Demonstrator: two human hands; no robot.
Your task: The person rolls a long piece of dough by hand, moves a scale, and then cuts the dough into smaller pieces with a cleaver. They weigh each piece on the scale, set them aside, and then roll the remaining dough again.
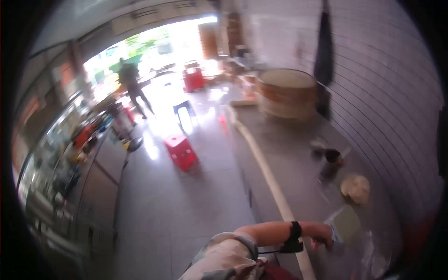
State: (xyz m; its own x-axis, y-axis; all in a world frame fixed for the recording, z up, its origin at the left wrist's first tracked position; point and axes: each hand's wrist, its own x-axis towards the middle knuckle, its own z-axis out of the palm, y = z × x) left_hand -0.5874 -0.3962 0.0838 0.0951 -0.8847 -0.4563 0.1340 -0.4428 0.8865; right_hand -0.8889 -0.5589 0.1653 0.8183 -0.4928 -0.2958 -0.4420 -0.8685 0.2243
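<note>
My left hand (322,232) rests low on a long steel counter (298,158) that runs along a white tiled wall. A black band (295,231) circles the wrist. The fingers curl over a small pale blue cloth (334,233), which is blurred. Just beyond the hand lies a pale wet-looking patch (347,223) on the counter. My right hand is out of view.
Further along the counter are a round pale lump (355,188), a small dark container (332,158) and a big round wooden tub (287,93). Red plastic stools (181,151) stand on the tiled floor. A display counter (70,158) lines the left. A person (130,86) stands near the bright doorway.
</note>
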